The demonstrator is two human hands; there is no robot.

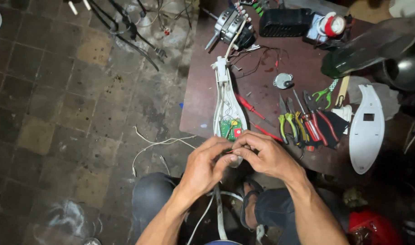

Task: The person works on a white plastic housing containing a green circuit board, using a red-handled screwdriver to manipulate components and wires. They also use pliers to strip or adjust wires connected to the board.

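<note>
Head view looks down on a low dark table (203,104) at the edge of a worn tiled floor (58,113), with the person's knees below it. The left hand (203,165) and the right hand (264,154) meet at the near table edge, fingers of both curled shut and pinching a thin wire end (228,151) between thumb and fingertips; the exact grip is partly hidden by the knuckles. That wire seems to run from the open white plastic casing (226,102), which lies lengthwise on the table just beyond the hands, its small green circuit board (230,128) showing at the near end. The wire is likely light, limp and springy, and fine strands would fray or snap if bent hard, so it is best held close to the bare tip, on the insulation. The casing looks light and stiff but brittle, and the board is delicate; the outer rim is the safer place to hold. A white cable (218,213) hangs down between the knees. A red screwdriver (250,105) lies beside the casing, a row of pliers (302,124) to the right, a second white casing half (367,129) farther right, and a small motor (232,27) at the far end.
</note>
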